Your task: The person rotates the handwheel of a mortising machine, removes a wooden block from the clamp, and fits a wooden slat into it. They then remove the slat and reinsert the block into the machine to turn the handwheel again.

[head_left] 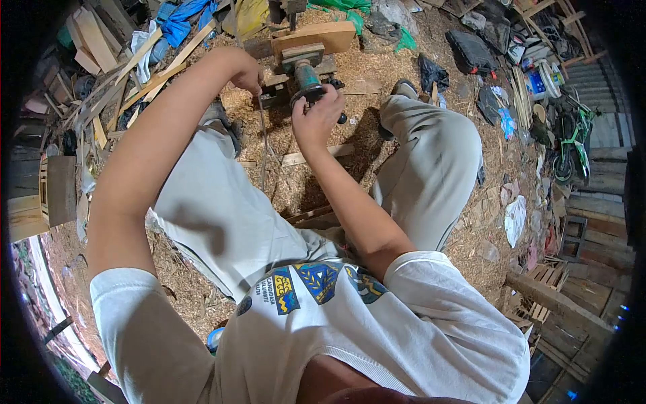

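The person sits on a sawdust-covered floor with knees spread, both arms stretched forward to a small power tool mounted under a wooden block at about 12 o'clock in the head view. The tool has a teal body and a dark front end, and its long axis runs roughly from 12 toward 6 o'clock, pointing back at the person.

The right hand sits at the tool's 6 o'clock end, its fingers curled shut around the dark front part, thumb on the left side. It is the hand nearer to the tool, in fact on it. The left hand lies at about 9 o'clock from the tool, just beside it, fingers closed in a pinch on the upper end of a thin strip. This strip, perhaps a slat or a cord, the view being too small to say, runs down toward 6 o'clock between the knees.

A short flat wood piece lies on the sawdust below the right wrist. Loose planks are piled at 10 o'clock, and a small green motorbike stands at 3 o'clock.
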Available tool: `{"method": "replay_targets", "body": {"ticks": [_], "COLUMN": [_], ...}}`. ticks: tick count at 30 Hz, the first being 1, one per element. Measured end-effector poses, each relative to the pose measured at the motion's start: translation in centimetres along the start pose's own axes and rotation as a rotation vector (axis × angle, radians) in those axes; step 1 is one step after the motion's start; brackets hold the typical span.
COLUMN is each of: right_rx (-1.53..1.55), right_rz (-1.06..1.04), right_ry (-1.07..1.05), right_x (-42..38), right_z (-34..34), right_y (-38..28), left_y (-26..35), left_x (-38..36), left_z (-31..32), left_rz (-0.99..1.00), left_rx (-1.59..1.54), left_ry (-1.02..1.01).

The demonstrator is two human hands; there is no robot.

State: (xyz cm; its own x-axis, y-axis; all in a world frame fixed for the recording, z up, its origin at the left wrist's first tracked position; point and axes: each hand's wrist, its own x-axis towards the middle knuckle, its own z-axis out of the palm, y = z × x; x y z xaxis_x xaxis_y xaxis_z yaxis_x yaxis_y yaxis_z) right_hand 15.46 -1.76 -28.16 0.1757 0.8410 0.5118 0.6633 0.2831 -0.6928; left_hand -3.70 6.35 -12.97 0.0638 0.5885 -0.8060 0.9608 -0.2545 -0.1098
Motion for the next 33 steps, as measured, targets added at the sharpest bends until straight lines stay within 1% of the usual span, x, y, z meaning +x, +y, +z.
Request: {"method": "replay_targets", "body": {"ticks": [1,2,4,5,7,8,10,11,13,14,16,17,18,20,21,22,24,25,27,28,30,31,32,33], "right_rx": [-0.015,-0.016,0.030,0.029,-0.095,-0.093,-0.136,-0.137,0.215,0.214,0.209,0.226,0.229,0.134,0.187,0.186,-0.242,-0.242,-0.088,-0.088,-0.163,-0.232,-0.231,-0.168], "right_rz": [-0.077,-0.078,-0.188,-0.186,-0.229,-0.228,-0.108,-0.107,0.302,0.303,0.483,0.433,0.434,-0.088,-0.227,-0.226,-0.345,-0.344,-0.068,-0.068,0.175,0.177,0.178,0.061], "right_ry": [-0.022,-0.020,-0.139,-0.136,-0.283,-0.283,-0.409,-0.409,-0.482,-0.479,-0.393,-0.294,-0.294,-0.236,-0.254,-0.254,-0.325,-0.323,-0.235,-0.235,-0.260,-0.291,-0.288,-0.250], "right_x": [0.2,0.3,1.0,0.9,0.6,0.7,1.3,1.8,3.1,3.5,4.0,3.5,3.2,3.1,3.2,2.8,2.2,2.2,2.4,2.6,3.6,4.1,4.2,4.2], "right_z": [0.0,0.0,-0.8,-1.1,-1.6,-1.7,-1.6,-1.6,-1.3,-0.5,0.6,0.8,0.3,-0.6,-0.8,-0.8,-0.6,-0.2,0.9,1.6,1.7,1.1,0.7,0.2], "right_y": [0.7,1.3,1.4,1.2,1.0,0.9,1.3,1.5,1.8,2.5,2.7,2.8,2.5,1.9,1.8,1.8,1.8,1.9,2.2,3.1,3.9,3.9,3.6,3.1], "left_y": [0.1,0.1,0.2,0.3,0.4,0.3,0.3,0.4,0.6,0.9,0.8,0.8,0.8,0.6,0.6,0.7,0.7,0.8,1.0,1.0,1.0,0.8,0.7,0.7], "left_x": [0.1,0.2,0.2,0.2,0.0,-0.2,-0.3,-0.4,-0.8,-1.0,-1.2,-1.2,-1.3,-1.3,-1.2,-1.0,-0.9,-0.9,-1.3,-1.2,-1.2,-1.0,-0.8,-0.8], "left_z": [0.0,0.0,-0.1,-0.1,-0.2,-0.2,-0.2,-0.2,-0.5,-0.5,-0.4,-0.4,-0.4,-0.3,-0.2,-0.2,-0.3,-0.3,-0.5,-0.5,-0.2,-0.1,-0.1,-0.2], "left_rz": [-0.007,-0.006,0.037,0.039,0.020,0.019,0.028,0.029,0.019,0.021,0.008,0.005,0.009,0.010,0.003,-0.002,0.005,0.009,0.002,-0.003,-0.001,0.001,0.001,0.005], "left_rx": [0.018,0.019,0.054,0.057,0.046,0.046,0.019,0.019,0.032,0.035,0.063,0.064,0.043,0.023,0.005,-0.013,0.011,0.036,0.035,0.032,0.048,0.063,0.065,0.035], "left_ry": [0.021,0.022,0.038,0.038,0.025,0.024,0.033,0.033,-0.004,-0.002,0.012,0.013,0.004,-0.006,-0.006,-0.005,-0.013,-0.024,-0.027,-0.027,-0.002,0.022,0.023,-0.010]}}
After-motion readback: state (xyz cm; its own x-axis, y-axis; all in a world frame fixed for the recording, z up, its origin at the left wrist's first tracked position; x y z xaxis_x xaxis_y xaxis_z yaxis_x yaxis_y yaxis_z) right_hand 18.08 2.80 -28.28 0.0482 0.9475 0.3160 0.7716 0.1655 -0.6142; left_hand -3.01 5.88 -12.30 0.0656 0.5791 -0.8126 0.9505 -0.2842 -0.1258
